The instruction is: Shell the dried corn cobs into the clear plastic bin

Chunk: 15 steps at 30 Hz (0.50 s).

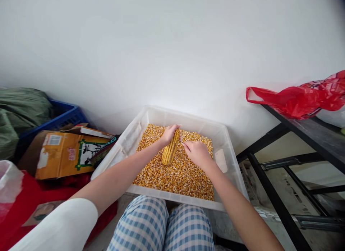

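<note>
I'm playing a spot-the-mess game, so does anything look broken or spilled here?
Yes: the orange cardboard box left of the plastic bin looks battered. It lies aslant, and a pale patch on it seems torn. I see no spill; the corn kernels in view are inside the bin.

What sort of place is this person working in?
Perhaps a household storage corner, though I can't be sure: a blue plastic crate and an orange printed cardboard box sit to the left of a translucent plastic tub of yellow corn kernels.
</note>
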### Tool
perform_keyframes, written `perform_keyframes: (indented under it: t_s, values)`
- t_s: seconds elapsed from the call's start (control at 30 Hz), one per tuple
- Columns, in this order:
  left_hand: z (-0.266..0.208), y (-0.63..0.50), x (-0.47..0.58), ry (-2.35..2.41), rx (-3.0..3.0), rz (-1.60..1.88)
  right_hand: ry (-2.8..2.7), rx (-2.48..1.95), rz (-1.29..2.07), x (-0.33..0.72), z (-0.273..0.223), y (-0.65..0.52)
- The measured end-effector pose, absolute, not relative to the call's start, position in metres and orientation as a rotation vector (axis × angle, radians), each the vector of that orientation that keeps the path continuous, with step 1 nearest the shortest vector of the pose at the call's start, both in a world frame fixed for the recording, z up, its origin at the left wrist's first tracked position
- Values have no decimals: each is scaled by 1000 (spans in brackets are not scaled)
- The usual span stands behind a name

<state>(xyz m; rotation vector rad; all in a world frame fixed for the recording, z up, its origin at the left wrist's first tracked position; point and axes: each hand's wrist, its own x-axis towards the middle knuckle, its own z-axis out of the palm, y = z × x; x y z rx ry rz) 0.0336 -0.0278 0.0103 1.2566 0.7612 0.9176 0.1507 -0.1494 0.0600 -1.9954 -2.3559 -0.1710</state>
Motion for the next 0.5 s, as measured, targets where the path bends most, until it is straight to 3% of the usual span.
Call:
perform_keyframes:
  t_s: [0.5]
  values:
    - [11, -28, 36, 801, 1284, 928, -2392, -1996, -315, 141, 50, -151]
